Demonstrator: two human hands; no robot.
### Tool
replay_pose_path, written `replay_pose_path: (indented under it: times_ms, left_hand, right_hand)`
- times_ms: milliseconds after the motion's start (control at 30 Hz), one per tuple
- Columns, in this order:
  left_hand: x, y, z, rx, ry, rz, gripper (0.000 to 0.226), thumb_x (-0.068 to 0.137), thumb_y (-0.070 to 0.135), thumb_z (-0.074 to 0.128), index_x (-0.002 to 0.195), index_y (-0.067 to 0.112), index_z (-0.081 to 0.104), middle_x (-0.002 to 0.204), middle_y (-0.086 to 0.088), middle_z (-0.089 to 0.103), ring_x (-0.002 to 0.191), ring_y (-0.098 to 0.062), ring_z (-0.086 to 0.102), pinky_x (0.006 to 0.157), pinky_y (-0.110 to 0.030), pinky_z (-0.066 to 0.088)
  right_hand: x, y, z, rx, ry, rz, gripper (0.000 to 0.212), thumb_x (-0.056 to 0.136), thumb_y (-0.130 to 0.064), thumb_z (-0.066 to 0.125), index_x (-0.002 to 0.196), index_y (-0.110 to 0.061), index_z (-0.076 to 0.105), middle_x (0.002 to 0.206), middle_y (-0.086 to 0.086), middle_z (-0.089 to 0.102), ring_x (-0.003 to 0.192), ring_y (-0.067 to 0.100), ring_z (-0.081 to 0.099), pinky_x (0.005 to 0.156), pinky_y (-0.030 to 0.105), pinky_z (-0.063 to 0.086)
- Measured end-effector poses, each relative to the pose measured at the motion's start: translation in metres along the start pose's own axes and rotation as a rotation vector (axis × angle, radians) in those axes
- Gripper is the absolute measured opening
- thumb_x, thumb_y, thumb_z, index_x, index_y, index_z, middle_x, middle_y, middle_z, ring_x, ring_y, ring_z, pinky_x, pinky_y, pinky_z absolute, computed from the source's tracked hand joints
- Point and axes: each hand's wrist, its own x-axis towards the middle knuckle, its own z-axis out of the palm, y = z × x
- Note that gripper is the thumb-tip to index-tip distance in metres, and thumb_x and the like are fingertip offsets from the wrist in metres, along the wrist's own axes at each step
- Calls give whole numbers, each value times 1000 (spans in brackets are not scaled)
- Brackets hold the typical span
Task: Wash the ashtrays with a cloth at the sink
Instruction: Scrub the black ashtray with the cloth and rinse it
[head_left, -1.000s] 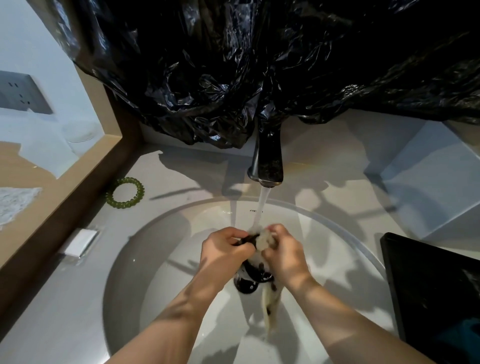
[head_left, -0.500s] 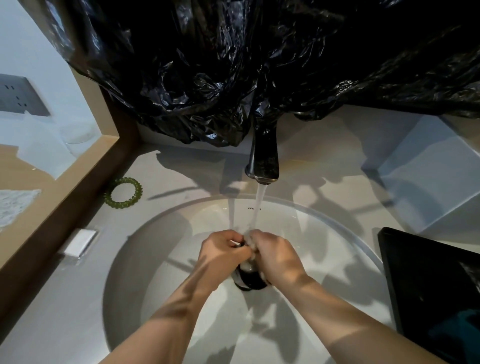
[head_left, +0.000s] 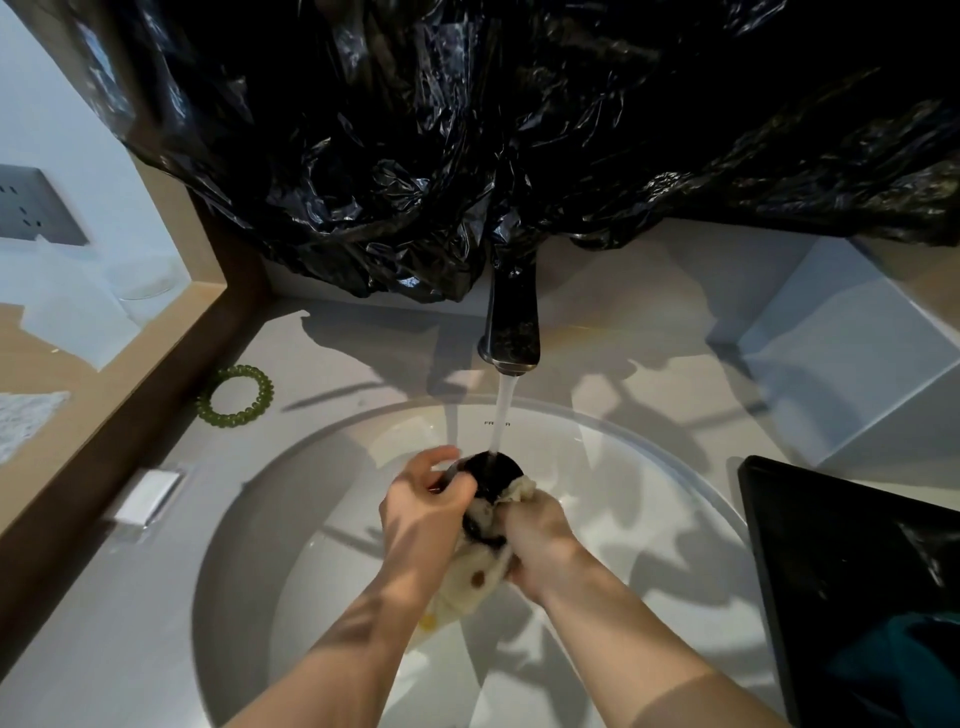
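Note:
A round black ashtray is held over the white sink basin, right under the water stream falling from the dark faucet. My left hand grips the ashtray from the left, its index finger raised. My right hand clutches a wet cream cloth against the ashtray's lower right side. Part of the cloth hangs down between my wrists, with a brown spot on it. The ashtray's lower half is hidden by the cloth and fingers.
Crumpled black plastic hangs over the back of the counter and the faucet's base. A green bead bracelet and a small white packet lie on the counter at left. A black tray sits at right, beside a white box.
The ashtray has come up from between my closed hands into the water stream. The cloth now hangs down between my wrists, and my left index finger has lifted.

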Motion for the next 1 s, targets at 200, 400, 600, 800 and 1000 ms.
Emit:
replay_pose_path:
  times_ms: [200, 400, 600, 800, 1000]
  left_hand:
    - [2, -1, -1, 237, -117, 70, 21, 76, 11, 64, 76, 32, 67, 68, 11, 67, 63, -2, 59, 53, -8, 42]
    - [6, -2, 1, -17, 12, -7, 21, 80, 9, 63, 86, 29, 65, 71, 2, 67, 63, -14, 60, 54, -20, 47]
    - [-1, -6, 2, 24, -146, 34, 30, 81, 1, 58, 91, 28, 67, 79, 1, 65, 59, 5, 60, 58, -11, 50]
    - [11, -4, -8, 280, -310, 15, 24, 77, 6, 61, 87, 26, 69, 64, 4, 62, 53, -1, 56, 53, -14, 46]
    - [6, -9, 0, 350, -314, 23, 19, 77, 14, 65, 85, 31, 65, 66, 6, 62, 61, -10, 59, 54, -16, 46]
  right_hand:
    - [-15, -12, -31, -927, 133, -619, 9, 85, -17, 49, 82, -26, 49, 83, -5, 59, 78, 20, 55, 63, 25, 40]
    - [-11, 7, -22, -195, 7, -205, 25, 87, -38, 60, 98, -16, 65, 79, 0, 66, 73, 17, 61, 67, 28, 49]
    - [-1, 11, -13, 272, -155, 50, 18, 88, -4, 54, 103, -1, 64, 94, 23, 70, 83, 38, 67, 71, 44, 53]
    - [-4, 5, -25, -584, 138, -389, 10, 83, -14, 49, 83, -16, 60, 76, -1, 64, 72, 21, 62, 59, 26, 49]
    - [1, 2, -31, -774, 103, -592, 19, 88, -10, 46, 98, -18, 60, 85, 5, 66, 80, 24, 64, 68, 29, 51]
